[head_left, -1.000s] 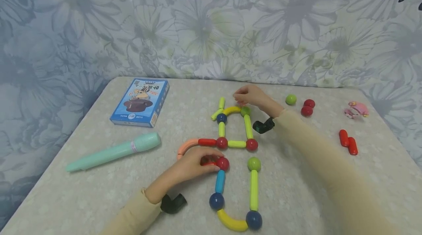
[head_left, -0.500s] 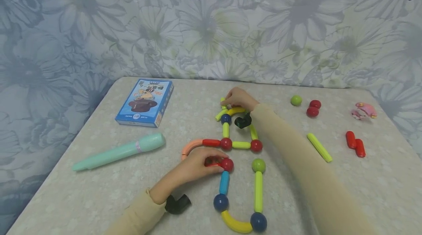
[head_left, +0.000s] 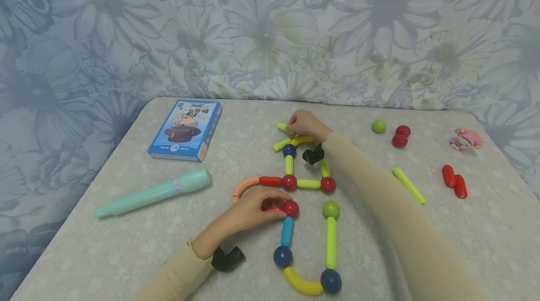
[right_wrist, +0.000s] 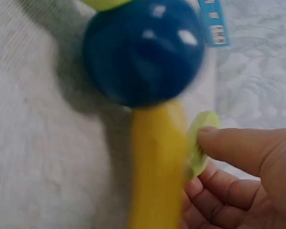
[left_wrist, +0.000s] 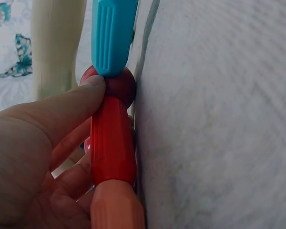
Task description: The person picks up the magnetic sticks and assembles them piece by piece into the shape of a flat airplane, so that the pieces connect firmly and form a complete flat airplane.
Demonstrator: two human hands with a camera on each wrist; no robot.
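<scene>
My left hand [head_left: 253, 209] grips a red ball [head_left: 290, 208] between thumb and fingers. In the left wrist view, a blue stick [left_wrist: 112, 38] and a red stick [left_wrist: 113, 143] meet at that ball. At the far end of the figure, my right hand [head_left: 308, 124] pinches a short light-green stick [head_left: 283, 127]. The right wrist view shows this green stick [right_wrist: 200, 143] between thumb and fingers, beside a yellow curved stick [right_wrist: 157, 162] joined to a dark blue ball [right_wrist: 144, 52]. Another short green stick [head_left: 281, 145] sticks out leftward from the blue ball.
A blue box [head_left: 184, 130] and a mint-green pen-shaped case [head_left: 153, 193] lie left. Right are a loose green ball [head_left: 379, 126], red balls [head_left: 400, 140], a green stick [head_left: 408, 185], red sticks [head_left: 461, 186] and a pink trinket [head_left: 466, 139].
My right hand has moved left from near the figure's green ball to the upper short stick and pinches it. That stick has turned from upright to slanting left. The left hand keeps its hold.
</scene>
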